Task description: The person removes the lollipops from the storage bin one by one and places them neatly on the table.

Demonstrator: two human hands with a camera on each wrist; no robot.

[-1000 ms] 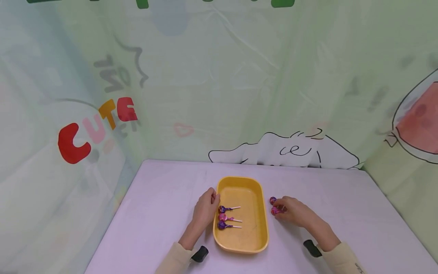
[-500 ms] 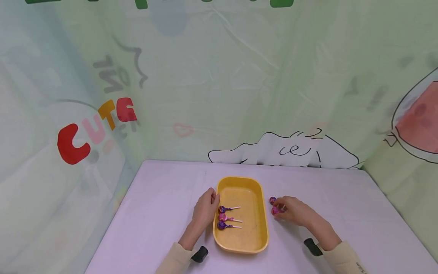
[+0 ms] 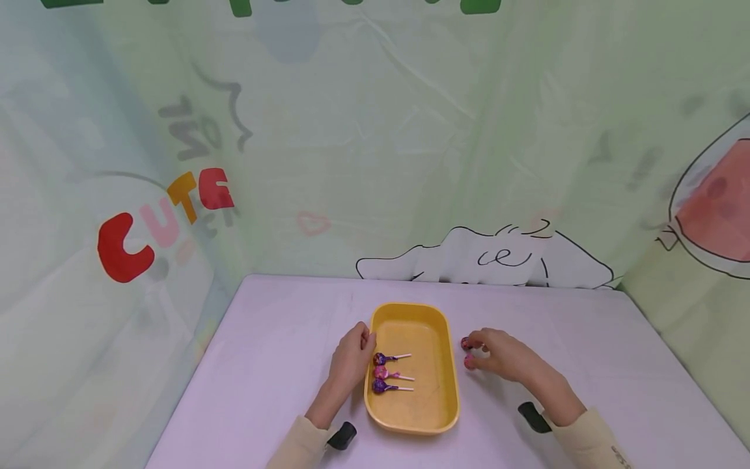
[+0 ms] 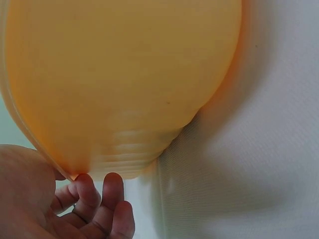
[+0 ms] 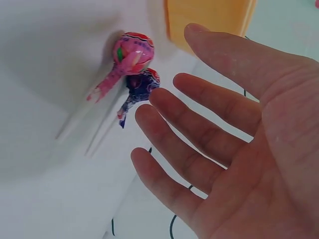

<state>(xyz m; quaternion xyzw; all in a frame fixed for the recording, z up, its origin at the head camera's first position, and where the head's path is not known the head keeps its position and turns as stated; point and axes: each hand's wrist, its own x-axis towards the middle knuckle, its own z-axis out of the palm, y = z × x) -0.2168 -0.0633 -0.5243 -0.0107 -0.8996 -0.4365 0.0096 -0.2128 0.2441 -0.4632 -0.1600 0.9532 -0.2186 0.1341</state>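
Observation:
My left hand (image 3: 351, 356) holds the yellow tray (image 3: 410, 420) by its left rim; in the left wrist view the thumb and a finger pinch the rim (image 4: 30, 137). On the tray's left side three wrapped lollipops lie in a row: a purple one (image 3: 380, 359), a pink one (image 3: 381, 372) and another purple one (image 3: 380, 386), sticks pointing right. To the right of the tray, my right hand (image 3: 505, 355) hovers over a pink lollipop (image 5: 133, 53) and a dark purple lollipop (image 5: 142, 85) lying side by side on the table. Its fingers are extended, with nothing between them.
A pale lilac table (image 3: 293, 326) carries everything. Behind it and at both sides hang printed curtains (image 3: 351, 143). Black wrist bands (image 3: 342, 435) show at both sleeves.
The right hand has lifted slightly away from the pink lollipop toward the far purple one, its fingers spreading. The left hand and the tray stay where they were.

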